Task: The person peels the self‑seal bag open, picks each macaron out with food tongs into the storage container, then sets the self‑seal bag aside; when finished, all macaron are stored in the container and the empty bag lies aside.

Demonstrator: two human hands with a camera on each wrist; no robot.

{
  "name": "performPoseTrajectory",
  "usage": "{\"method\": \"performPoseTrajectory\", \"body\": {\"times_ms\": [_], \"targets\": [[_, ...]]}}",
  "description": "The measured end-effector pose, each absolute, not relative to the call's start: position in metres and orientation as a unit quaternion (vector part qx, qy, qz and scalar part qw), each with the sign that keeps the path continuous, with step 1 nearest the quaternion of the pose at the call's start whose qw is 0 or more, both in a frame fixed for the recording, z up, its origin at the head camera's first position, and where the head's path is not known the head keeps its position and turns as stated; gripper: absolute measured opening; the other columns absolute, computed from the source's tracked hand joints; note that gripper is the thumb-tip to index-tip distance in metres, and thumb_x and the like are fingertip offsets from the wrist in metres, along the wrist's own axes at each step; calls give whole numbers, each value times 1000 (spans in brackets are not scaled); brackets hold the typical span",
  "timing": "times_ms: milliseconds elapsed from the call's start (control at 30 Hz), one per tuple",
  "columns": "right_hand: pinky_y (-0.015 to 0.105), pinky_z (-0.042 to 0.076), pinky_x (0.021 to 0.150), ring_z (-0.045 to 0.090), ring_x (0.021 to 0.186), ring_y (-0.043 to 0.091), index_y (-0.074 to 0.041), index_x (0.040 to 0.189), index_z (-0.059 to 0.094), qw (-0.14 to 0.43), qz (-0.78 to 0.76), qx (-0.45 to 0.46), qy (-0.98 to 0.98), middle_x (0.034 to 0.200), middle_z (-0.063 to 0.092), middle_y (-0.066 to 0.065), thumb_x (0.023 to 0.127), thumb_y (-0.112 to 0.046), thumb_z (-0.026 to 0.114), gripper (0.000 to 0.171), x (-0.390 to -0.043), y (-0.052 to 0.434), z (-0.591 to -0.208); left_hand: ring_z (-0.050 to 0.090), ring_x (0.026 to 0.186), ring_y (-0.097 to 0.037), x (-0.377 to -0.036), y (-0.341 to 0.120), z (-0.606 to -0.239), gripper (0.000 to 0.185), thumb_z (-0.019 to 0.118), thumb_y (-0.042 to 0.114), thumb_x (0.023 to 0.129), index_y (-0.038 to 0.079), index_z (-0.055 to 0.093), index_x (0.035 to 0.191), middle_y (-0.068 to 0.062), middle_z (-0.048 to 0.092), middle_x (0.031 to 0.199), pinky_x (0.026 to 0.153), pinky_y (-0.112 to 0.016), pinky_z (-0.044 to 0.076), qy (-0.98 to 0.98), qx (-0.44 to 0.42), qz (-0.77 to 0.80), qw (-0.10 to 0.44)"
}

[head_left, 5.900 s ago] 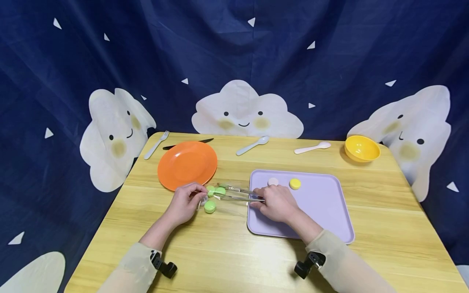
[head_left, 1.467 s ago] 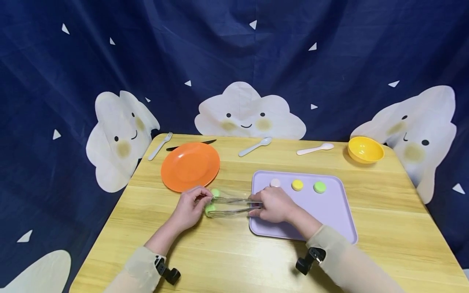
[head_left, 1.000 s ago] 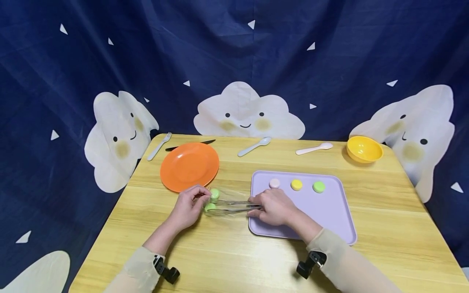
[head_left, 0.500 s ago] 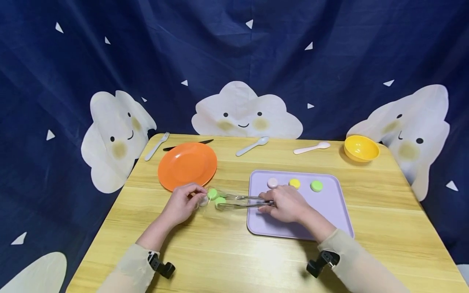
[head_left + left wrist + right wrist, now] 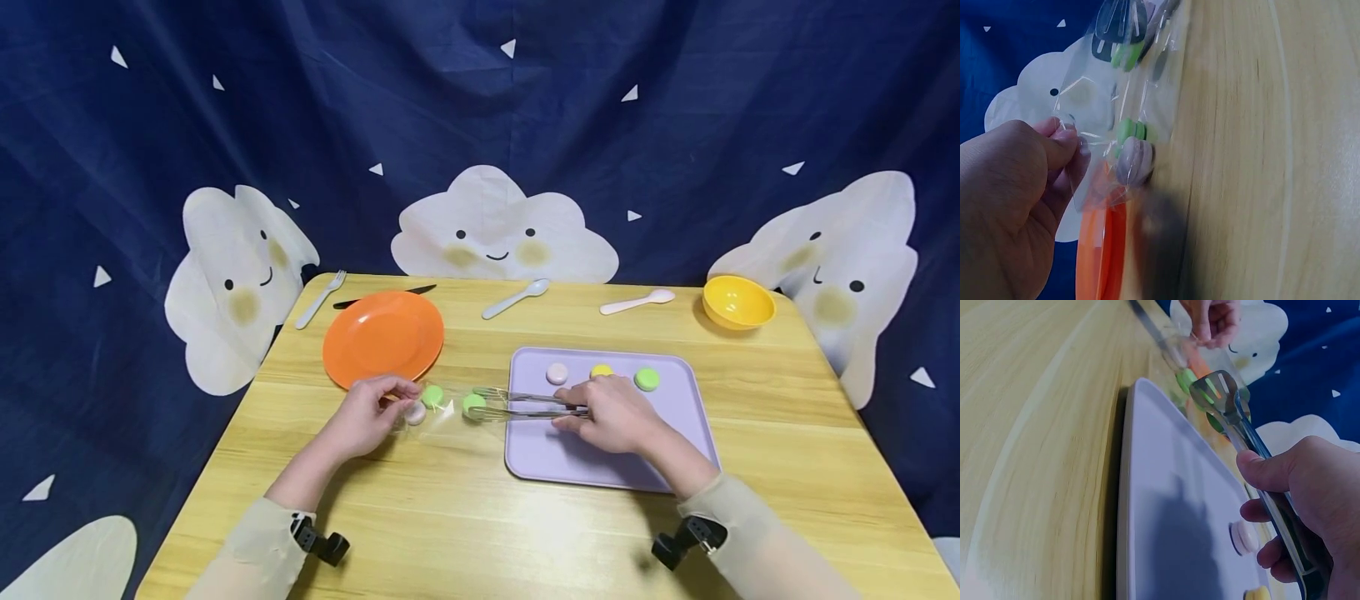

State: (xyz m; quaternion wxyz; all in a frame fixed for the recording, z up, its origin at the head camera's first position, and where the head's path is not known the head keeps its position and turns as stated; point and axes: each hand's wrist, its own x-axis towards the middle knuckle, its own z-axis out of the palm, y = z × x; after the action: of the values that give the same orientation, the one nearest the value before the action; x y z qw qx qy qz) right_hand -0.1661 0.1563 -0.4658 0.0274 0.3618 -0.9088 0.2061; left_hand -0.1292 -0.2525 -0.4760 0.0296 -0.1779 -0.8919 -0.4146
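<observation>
My left hand (image 5: pixel 367 414) pinches the edge of a clear plastic bag (image 5: pixel 1085 94) left of the tray. Inside it, near my left fingertips, lie a green macaron (image 5: pixel 432 397) and a pale lilac macaron (image 5: pixel 1135 161). My right hand (image 5: pixel 611 414) grips metal tongs (image 5: pixel 1250 437) with slotted ends, thumb on one side and fingers on the other. Between the tong ends sits another green macaron (image 5: pixel 474 406), near the bag's right end and just left of the lilac tray (image 5: pixel 540 458). Along the tray's far side stand a pale pink macaron (image 5: pixel 557 373), a yellow macaron (image 5: pixel 602 370) and a green macaron (image 5: pixel 647 380).
An orange plate (image 5: pixel 382 335) lies behind my left hand, partly over a black knife (image 5: pixel 422 289). A grey fork (image 5: pixel 318 302), a grey spoon (image 5: pixel 515 299), a pink spoon (image 5: pixel 637 302) and a yellow bowl (image 5: pixel 738 302) line the table's back edge.
A green macaron has come onto the tray beside the yellow one since the oldest frame. In the last second, my right hand and the tongs have moved right, drawing another green macaron along.
</observation>
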Motion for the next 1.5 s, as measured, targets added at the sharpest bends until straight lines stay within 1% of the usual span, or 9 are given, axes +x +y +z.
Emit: {"method": "performPoseTrajectory", "body": {"times_ms": [133,333,533,633,933,1067,1167,1367,1500], "targets": [[31,41,53,50,63,7,-19,110,83,29,211,355,-910,86,74,-10,88,-40,86,29,-165,164,-464,71,89,-16,-130,-253,-476,15,79,-5,92,4,79,105,-1,77,104,73,-28,61,-891,-184,-414,42],[37,48,59,53,64,6,-17,112,83,23,215,350,-912,91,76,-8,89,-38,86,31,-163,172,-463,66,81,-12,-130,-253,-480,10,80,-2,93,7,79,98,4,73,98,67,-27,58,-897,-190,-392,73],[47,56,68,72,83,19,-14,115,83,27,203,337,-919,103,79,-5,89,-39,85,36,-159,179,-461,65,79,-12,-129,-252,-482,9,80,1,94,7,79,100,4,73,97,67,-29,57,-904,-193,-369,95],[48,57,70,74,89,23,-14,116,83,31,203,328,-922,107,79,-3,89,-39,86,37,-157,184,-460,66,81,-12,-128,-251,-482,10,80,0,94,6,79,102,3,74,99,70,-29,58,-905,-192,-367,98],[44,53,66,69,83,18,-16,116,83,39,207,313,-926,107,79,-5,89,-38,86,35,-149,208,-455,67,80,-13,-125,-251,-484,9,77,-1,95,6,77,100,-4,75,96,69,-29,58,-897,-174,-397,92],[45,56,71,73,88,18,-16,116,83,45,213,313,-924,106,79,-6,88,-35,87,34,-145,224,-452,66,78,-12,-123,-250,-484,10,77,-1,95,9,77,97,0,74,90,67,-28,58,-896,-162,-402,92],[42,57,69,74,90,17,-17,115,83,50,212,310,-926,106,79,-7,88,-35,87,32,-141,238,-450,66,76,-12,-122,-249,-484,11,77,-1,95,10,76,95,4,72,86,65,-28,57,-897,-151,-405,89],[36,49,58,68,74,8,-21,110,84,58,196,290,-935,98,79,-9,87,-36,88,28,-136,260,-456,64,71,-11,-120,-248,-484,9,78,0,95,9,76,94,5,71,83,61,-27,55,-897,-140,-408,92],[39,50,57,69,73,11,-21,109,84,61,189,286,-937,95,78,-8,86,-37,88,28,-133,267,-461,63,70,-10,-120,-248,-485,8,77,1,95,8,76,93,5,71,82,60,-26,54,-897,-143,-407,96]]}}
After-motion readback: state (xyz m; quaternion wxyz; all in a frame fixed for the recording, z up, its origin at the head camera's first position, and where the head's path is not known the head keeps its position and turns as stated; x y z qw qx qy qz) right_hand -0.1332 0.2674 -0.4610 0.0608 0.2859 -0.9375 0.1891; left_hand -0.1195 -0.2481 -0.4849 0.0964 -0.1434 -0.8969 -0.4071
